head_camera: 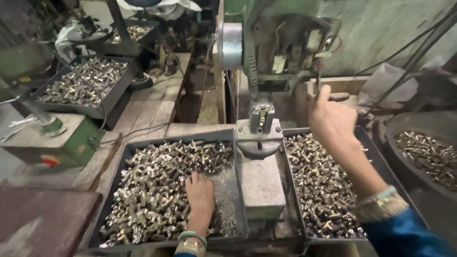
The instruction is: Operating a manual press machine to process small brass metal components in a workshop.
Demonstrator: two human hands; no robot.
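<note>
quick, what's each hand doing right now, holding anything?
Left hand: palm down in the left tray's small metal parts; grip cannot be told.
Right hand: raised at the press lever; grip unclear.

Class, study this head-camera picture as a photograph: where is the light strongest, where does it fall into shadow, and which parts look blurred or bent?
Head view: light glints brightest off the small metal parts in the left tray and right tray; the upper left corner sinks into shadow; the raised right hand looks slightly motion-soft, while the left hand on the parts is sharper; the wide lens bends the tray edges and the press machine.
</note>
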